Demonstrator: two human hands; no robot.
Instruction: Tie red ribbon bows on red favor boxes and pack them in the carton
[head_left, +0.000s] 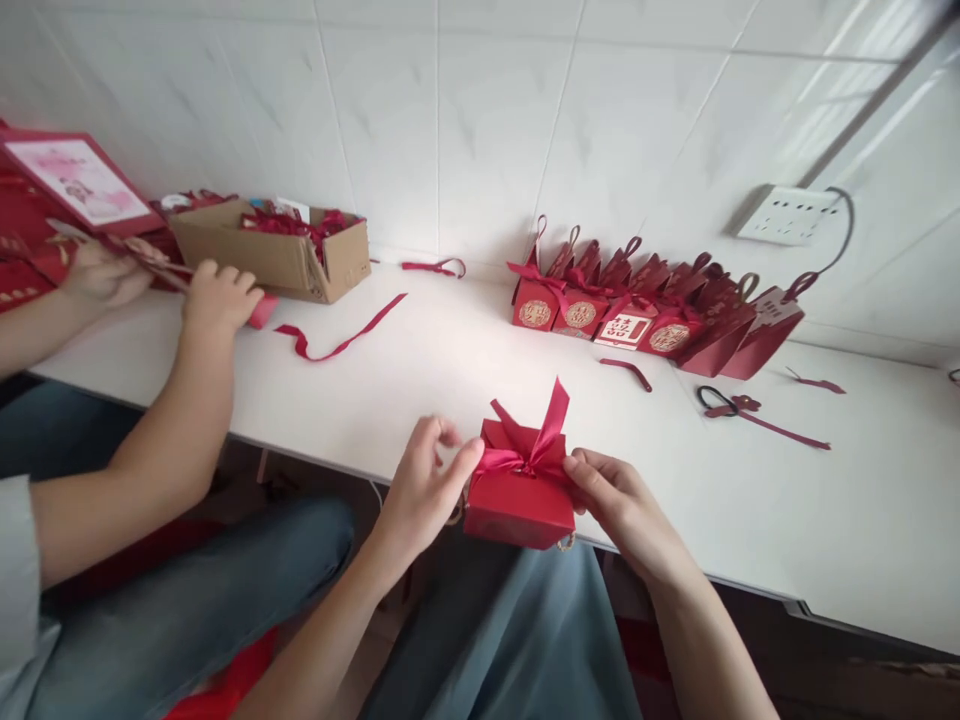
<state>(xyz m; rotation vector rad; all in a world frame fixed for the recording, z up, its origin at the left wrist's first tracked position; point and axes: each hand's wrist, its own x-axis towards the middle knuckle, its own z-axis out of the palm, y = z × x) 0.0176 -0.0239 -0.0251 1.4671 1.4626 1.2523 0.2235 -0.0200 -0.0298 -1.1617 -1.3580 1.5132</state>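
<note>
A small red gift box [517, 508] rests at the table's front edge, above my lap. A shiny red ribbon [551, 415] is tied in a bow across its top, with two tails pointing up. My left hand [431, 480] pinches the bow's left loop between thumb and finger at the box's left side. On the right side, my right hand [611, 495] grips the bow's right loop, its fingers partly hidden by the box. Bits of twisted cord show at both lower sides of the box.
Finished red boxes [581, 318] stand in rows by the wall. Left are a cardboard box [274, 250] of ribbons, a loose ribbon [337, 345] and a co-worker's hands [221, 295]. A black hair tie [716, 402] and ribbon scraps lie right, below a power strip [787, 215].
</note>
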